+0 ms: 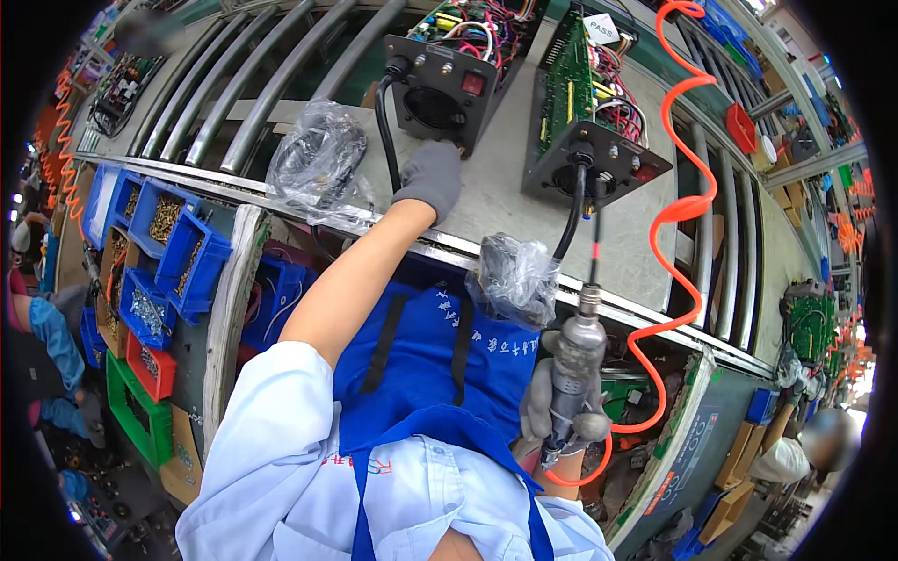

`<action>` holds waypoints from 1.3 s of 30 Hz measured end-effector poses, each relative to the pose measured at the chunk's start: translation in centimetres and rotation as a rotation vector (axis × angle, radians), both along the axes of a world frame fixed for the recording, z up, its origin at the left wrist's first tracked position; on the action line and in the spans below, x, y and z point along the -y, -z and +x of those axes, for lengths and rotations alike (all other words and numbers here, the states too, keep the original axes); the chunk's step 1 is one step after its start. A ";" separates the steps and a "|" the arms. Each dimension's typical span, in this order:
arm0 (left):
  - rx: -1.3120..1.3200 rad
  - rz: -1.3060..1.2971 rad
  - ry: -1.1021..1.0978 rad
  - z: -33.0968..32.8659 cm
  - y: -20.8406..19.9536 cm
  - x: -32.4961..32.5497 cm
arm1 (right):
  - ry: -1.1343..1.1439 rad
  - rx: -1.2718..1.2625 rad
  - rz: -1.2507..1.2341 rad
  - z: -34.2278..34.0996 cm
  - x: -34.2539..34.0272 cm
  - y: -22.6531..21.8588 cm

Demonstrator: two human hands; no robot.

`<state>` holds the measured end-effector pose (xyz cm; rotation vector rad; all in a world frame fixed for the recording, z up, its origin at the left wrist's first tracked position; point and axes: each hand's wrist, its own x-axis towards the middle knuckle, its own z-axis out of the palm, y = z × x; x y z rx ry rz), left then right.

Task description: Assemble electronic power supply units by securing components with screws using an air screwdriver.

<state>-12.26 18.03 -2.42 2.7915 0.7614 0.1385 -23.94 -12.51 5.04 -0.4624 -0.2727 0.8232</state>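
1. Near the front edge of the grey work board (505,201), just below the corner of a black open-framed unit (440,89): left hand (430,176), grey-gloved, fingers curled down against the board beside the unit's black cable (385,131); whether anything is pinched inside the fingers, impossible to tell.
2. Lower right, below the bench edge: right hand (561,416), also gloved, closed around the grey barrel of a pneumatic screwdriver (572,374), held upright with its bit (596,234) pointing up toward the board.
3. From the screwdriver's lower end: an orange coiled air hose (678,210), looping up past the right side of the board to the top of the view.
4. On the board, right of the first unit: a second black unit (594,140) with a green circuit board, coloured wiring and a white tag on top; its own black cable (568,220) hanging over the front edge.
5. At that cable's lower end: a crumpled clear plastic bag (513,279), resting against the bench edge.
6. Left of the reaching forearm: another clear bag (318,164) with a dark coiled cable inside, lying on the board's front corner.
7. Behind and beside the board: grey conveyor rollers (253,89).
8. Far left, beneath bench level: blue bins (164,252) of small metal screws, with red and green bins below.
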 end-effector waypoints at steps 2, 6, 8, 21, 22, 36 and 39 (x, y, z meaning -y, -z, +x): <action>-0.056 0.060 0.039 0.0 -0.2 0.1 | -0.017 0.008 -0.096 0.2 -0.1 -0.3; -0.072 0.070 0.027 -1.0 -0.8 0.5 | -0.073 0.001 -0.398 0.2 0.1 -0.5; 0.232 -0.098 0.175 -2.0 -2.0 0.4 | -0.108 0.053 -0.471 0.2 0.3 -0.3; 0.520 -1.952 0.294 -5.8 -8.0 1.0 | -0.139 0.217 -0.768 0.3 -1.3 -3.0; 0.517 -1.954 0.301 -5.9 -8.0 1.0 | -0.133 0.218 -0.769 0.2 -1.4 -3.1; 0.431 -1.844 0.358 -5.5 -8.9 0.2 | -0.141 0.170 -0.790 0.3 -1.3 -4.2; 0.423 -1.708 0.329 -5.6 -10.1 0.5 | -0.126 0.187 -0.821 0.4 -0.9 -3.9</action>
